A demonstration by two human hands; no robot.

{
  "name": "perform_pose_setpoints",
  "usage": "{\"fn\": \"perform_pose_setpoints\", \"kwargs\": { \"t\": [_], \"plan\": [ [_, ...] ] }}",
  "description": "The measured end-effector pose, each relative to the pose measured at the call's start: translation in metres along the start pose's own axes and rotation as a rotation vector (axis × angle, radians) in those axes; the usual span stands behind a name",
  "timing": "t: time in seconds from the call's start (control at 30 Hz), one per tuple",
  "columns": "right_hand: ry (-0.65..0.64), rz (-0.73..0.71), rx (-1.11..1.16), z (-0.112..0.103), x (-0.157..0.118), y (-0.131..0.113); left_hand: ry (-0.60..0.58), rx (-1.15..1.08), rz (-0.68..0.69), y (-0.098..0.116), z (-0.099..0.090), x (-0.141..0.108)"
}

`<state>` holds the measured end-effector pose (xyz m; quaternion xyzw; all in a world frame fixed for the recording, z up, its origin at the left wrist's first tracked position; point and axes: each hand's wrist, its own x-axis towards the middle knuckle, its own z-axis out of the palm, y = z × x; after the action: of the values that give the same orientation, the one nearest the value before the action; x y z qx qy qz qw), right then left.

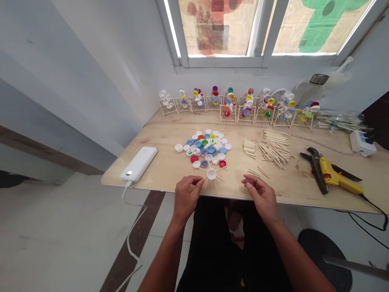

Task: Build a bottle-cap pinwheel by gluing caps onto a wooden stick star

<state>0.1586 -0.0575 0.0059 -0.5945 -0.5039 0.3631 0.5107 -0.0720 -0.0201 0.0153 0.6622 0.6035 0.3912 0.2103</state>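
Near the table's front edge is a white cap with thin wooden sticks spread around it like spokes (212, 174). My left hand (187, 194) pinches the end of one of its left-hand sticks between thumb and forefinger. To the right, my right hand (261, 195) rests at the table edge, its fingers apart and slightly curled, with nothing visible in them. Behind the spoked cap lies a pile of coloured bottle caps (208, 149). A few loose short sticks (254, 172) lie just beyond my right hand.
Stick piles (275, 148) lie right of the caps. A yellow glue gun (337, 176) and black-handled pliers (318, 172) sit at the right. A white power bank (139, 164) is at the left. Stick frames with cap wheels (230, 105) line the back, beside a bottle (313, 89).
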Motion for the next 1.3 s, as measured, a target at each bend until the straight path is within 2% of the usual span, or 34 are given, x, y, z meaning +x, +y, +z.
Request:
{"fn": "perform_pose_setpoints", "kwargs": {
  "t": [0.27, 0.43, 0.63, 0.77, 0.93, 1.0, 1.1, 1.3],
  "plan": [
    [-0.064, -0.032, 0.057, -0.004, 0.023, -0.008, -0.075, -0.05, 0.209, 0.035, 0.03, 0.016],
    [-0.071, -0.008, 0.133, -0.007, 0.033, -0.013, -0.123, -0.068, 0.281, 0.046, 0.041, 0.022],
    [-0.037, 0.03, 0.166, -0.01, 0.037, -0.015, -0.173, -0.137, 0.307, 0.05, 0.045, 0.026],
    [-0.035, -0.002, 0.153, -0.009, 0.037, -0.01, -0.243, -0.356, 0.16, 0.049, 0.045, 0.027],
    [-0.013, -0.071, 0.135, -0.002, 0.033, -0.004, -0.452, -0.68, -0.089, 0.054, 0.047, 0.026],
    [-0.019, -0.086, 0.139, 0.002, 0.031, -0.002, -0.501, -0.806, -0.185, 0.056, 0.049, 0.026],
    [-0.031, -0.076, 0.16, 0.006, 0.028, -0.001, -0.518, -0.909, -0.284, 0.056, 0.051, 0.024],
    [-0.063, -0.085, 0.153, 0.008, 0.027, -0.004, -0.458, -0.928, -0.345, 0.053, 0.049, 0.02]
  ]
}}
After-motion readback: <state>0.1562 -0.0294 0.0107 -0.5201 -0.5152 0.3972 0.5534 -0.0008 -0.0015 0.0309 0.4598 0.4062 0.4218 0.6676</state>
